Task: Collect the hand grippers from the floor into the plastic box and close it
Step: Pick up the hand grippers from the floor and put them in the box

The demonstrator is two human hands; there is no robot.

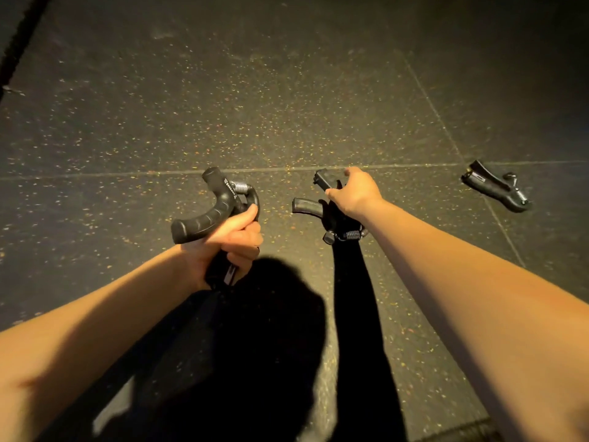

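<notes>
Hand grippers: likely rigid, light, sprung.
My left grip (223,240) clasps the first gripper (204,215) by its handle; right grip (353,193) clasps the second gripper (307,206) likewise.

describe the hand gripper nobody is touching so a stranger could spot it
Follow the speckled dark floor to its far right, where two tile seams cross. Just below-right of that crossing lies a black hand gripper. Unlike the ones held by the left hand and right hand, nothing touches it.
</notes>
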